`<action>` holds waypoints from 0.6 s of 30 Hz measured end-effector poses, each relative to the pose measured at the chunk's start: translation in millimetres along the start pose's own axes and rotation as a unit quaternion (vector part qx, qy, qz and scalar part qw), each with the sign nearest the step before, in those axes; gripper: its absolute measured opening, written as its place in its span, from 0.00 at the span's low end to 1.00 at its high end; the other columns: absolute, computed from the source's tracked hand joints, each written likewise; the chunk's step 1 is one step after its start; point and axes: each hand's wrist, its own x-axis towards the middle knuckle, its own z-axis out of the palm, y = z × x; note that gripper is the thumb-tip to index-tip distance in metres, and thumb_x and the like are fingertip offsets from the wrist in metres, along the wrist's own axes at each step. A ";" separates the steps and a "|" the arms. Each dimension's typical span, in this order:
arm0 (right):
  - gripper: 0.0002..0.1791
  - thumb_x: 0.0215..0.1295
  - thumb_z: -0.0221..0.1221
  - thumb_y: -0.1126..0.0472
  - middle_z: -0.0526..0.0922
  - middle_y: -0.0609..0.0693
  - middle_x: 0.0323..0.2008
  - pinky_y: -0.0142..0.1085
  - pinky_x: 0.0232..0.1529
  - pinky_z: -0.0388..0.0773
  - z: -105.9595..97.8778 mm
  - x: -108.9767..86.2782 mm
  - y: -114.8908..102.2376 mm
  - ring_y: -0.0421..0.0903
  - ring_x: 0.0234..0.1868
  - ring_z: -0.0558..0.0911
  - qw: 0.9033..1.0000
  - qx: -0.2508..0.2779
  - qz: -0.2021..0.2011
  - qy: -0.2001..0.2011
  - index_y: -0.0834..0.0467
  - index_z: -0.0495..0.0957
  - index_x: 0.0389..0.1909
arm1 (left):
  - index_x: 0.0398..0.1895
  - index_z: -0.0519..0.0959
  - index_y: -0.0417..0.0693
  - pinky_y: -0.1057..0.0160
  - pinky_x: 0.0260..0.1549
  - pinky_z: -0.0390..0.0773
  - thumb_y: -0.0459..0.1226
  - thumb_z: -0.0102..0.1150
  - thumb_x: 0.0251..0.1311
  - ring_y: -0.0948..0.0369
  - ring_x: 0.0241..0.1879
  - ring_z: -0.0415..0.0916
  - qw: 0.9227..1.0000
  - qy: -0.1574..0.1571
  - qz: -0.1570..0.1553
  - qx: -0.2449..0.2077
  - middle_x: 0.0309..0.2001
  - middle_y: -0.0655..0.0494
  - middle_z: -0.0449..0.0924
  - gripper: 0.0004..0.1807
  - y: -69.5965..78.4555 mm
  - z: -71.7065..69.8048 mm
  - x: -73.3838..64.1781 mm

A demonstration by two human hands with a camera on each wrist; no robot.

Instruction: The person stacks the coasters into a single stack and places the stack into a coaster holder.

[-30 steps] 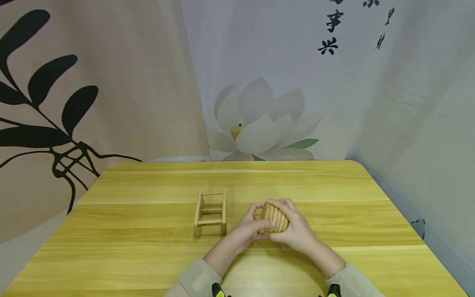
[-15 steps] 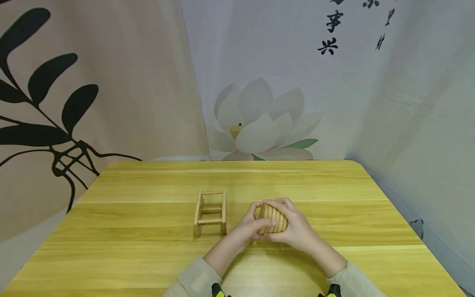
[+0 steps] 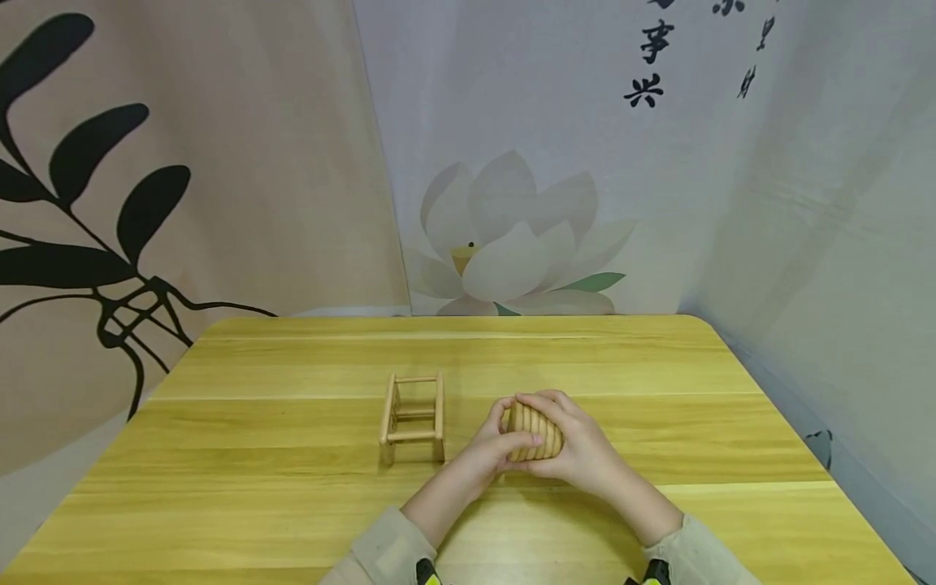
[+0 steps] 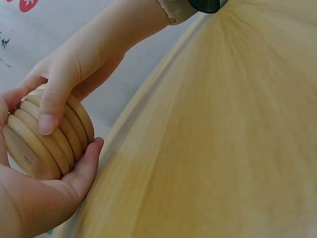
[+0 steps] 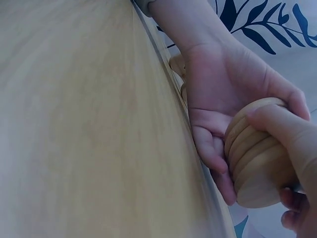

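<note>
A stack of several round wooden coasters (image 3: 547,429) is held between both hands above the table, its discs standing on edge. My left hand (image 3: 481,457) grips the stack from the left, with the thumb across the near side. From the right, my right hand (image 3: 589,452) wraps its fingers and thumb around the other end. Both wrist views show the coasters (image 4: 64,146) pressed together, with the flat face of an end disc visible. To the left of the hands stands a small wooden rack (image 3: 413,436) made of thin bars, touched by neither hand.
The wood-grain table (image 3: 256,471) stretches under both arms. Behind it hangs a pale cloth backdrop (image 3: 307,203) printed with a lotus, dark leaves and written characters. Another cloth (image 3: 826,244) borders the right side.
The coaster stack has shifted slightly left and turned a little between the hands. Both hands keep their hold. The rack stays in its place.
</note>
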 end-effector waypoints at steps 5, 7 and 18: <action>0.47 0.35 0.73 0.52 0.64 0.40 0.56 0.38 0.44 0.73 -0.1 0.5 0.1 0.44 0.51 0.71 1.000 0.000 -0.013 0.008 0.41 0.62 0.61 | 0.59 0.54 0.52 0.53 0.40 0.74 0.39 0.63 0.46 0.51 0.44 0.73 1.000 -0.001 0.005 -0.018 0.51 0.42 0.66 0.37 -0.2 0.3 0.2; 0.47 0.35 0.73 0.52 0.64 0.40 0.57 0.40 0.45 0.73 -0.1 0.5 0.1 0.44 0.53 0.69 1.000 -0.005 -0.017 0.013 0.41 0.62 0.61 | 0.59 0.54 0.52 0.53 0.40 0.74 0.39 0.62 0.47 0.51 0.44 0.73 1.000 -0.001 0.009 -0.020 0.51 0.42 0.66 0.37 0.3 0.6 -0.1; 0.45 0.35 0.72 0.46 0.65 0.43 0.58 0.39 0.39 0.71 -1.2 1.2 -2.4 0.41 0.46 0.62 0.998 -0.031 -0.032 0.034 0.43 0.65 0.60 | 0.57 0.56 0.50 0.55 0.39 0.74 0.39 0.61 0.48 0.52 0.45 0.72 1.000 -0.008 0.013 -0.021 0.51 0.42 0.65 0.34 4.6 2.0 -2.3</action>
